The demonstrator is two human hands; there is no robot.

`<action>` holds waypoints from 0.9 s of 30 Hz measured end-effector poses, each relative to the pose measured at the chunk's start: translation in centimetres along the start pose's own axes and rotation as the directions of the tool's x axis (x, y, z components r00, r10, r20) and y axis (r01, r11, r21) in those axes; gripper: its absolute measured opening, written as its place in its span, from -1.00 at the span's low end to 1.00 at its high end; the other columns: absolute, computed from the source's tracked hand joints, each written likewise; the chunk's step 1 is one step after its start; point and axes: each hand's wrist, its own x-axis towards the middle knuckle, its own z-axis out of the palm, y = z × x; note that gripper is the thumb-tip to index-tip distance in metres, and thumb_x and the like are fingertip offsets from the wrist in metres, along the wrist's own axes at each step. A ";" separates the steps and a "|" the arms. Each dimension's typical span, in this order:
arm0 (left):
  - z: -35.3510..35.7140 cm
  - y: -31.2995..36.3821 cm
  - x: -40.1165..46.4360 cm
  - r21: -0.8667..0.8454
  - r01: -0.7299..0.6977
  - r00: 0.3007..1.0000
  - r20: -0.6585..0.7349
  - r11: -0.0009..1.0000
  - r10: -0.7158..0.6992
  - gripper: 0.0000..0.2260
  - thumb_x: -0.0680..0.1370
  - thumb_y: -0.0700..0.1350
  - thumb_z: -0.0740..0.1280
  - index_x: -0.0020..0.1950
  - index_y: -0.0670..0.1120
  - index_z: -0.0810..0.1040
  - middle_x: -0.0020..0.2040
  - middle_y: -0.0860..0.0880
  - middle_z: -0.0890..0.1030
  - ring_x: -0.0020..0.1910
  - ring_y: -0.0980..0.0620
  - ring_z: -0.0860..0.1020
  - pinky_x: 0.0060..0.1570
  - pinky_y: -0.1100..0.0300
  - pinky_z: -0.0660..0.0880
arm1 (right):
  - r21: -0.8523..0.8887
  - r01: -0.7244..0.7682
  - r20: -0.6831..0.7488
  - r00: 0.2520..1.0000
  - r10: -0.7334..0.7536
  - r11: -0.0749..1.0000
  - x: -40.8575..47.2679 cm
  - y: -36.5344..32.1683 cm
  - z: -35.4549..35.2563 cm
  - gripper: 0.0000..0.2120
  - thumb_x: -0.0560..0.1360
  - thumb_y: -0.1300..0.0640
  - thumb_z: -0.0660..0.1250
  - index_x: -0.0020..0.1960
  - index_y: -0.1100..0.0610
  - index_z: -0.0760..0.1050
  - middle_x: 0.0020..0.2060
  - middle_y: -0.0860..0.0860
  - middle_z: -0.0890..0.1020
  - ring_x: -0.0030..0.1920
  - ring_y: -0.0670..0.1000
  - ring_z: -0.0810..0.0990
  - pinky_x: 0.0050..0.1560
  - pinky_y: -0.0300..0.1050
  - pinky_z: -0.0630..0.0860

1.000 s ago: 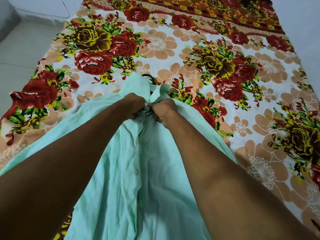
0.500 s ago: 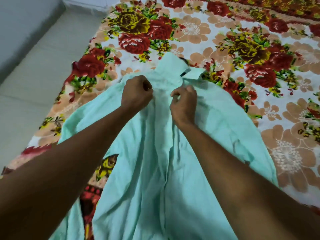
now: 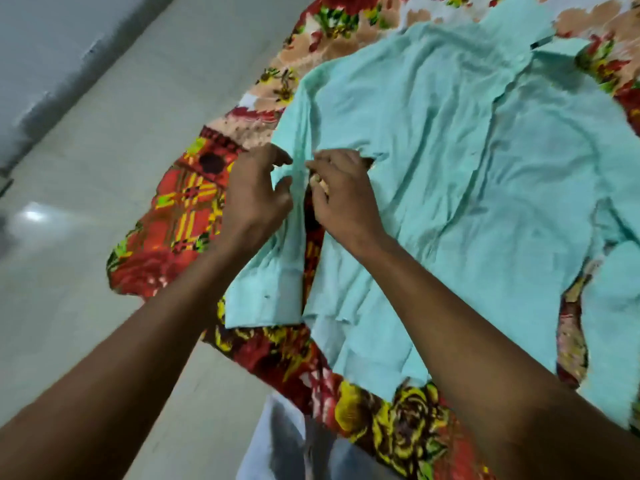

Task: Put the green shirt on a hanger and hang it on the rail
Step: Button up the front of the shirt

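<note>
Left hand (image 3: 254,192) and right hand (image 3: 341,192) apparently pinch the green shirt (image 3: 450,161) sleeve; shirt spread across floral bedsheet (image 3: 187,202).

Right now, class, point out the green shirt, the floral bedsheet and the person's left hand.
green shirt (image 3: 450,140): head view, on its front panel.
floral bedsheet (image 3: 187,209): head view, on its plaid border.
left hand (image 3: 256,192): head view, on its back.

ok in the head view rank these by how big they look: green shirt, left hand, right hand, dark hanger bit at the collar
1. green shirt
2. left hand and right hand: look alike, not ranked
3. hanger bit, only a sliver showing
</note>
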 end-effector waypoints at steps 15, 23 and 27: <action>-2.9 -3.1 -17.1 0.013 0.199 0.962 0.189 0.980 -0.198 -0.86 0.40 -0.30 0.37 -0.08 -0.16 0.63 -0.13 -0.06 0.65 -0.12 -0.03 0.57 -0.12 0.04 0.50 | -0.002 -0.057 0.375 0.925 0.053 0.998 -15.3 -6.7 2.5 -0.71 0.46 0.06 0.46 0.14 0.15 0.62 -0.02 0.06 0.59 0.07 0.12 0.53 0.08 0.08 0.54; -3.2 -2.2 -16.5 -0.291 0.505 0.862 0.229 0.813 -0.453 -0.77 0.53 -0.31 0.38 0.18 -0.15 0.57 -0.09 -0.05 0.66 -0.15 0.12 0.62 -0.20 0.32 0.51 | -0.023 -0.095 0.367 0.925 0.097 0.995 -13.9 -7.4 2.1 -0.82 0.55 0.07 0.37 0.08 0.12 0.65 -0.07 0.06 0.61 0.02 0.10 0.56 0.00 0.09 0.54; -3.3 -2.1 -16.7 -0.281 0.507 0.861 0.215 0.815 -0.461 -0.81 0.52 -0.28 0.43 0.12 -0.15 0.57 -0.11 -0.03 0.64 -0.16 0.11 0.61 -0.21 0.36 0.49 | 0.066 -0.239 0.342 0.918 0.203 0.969 -13.7 -7.5 2.0 -0.82 0.59 0.07 0.31 0.05 0.13 0.63 -0.08 0.03 0.63 -0.01 0.04 0.58 0.01 0.07 0.56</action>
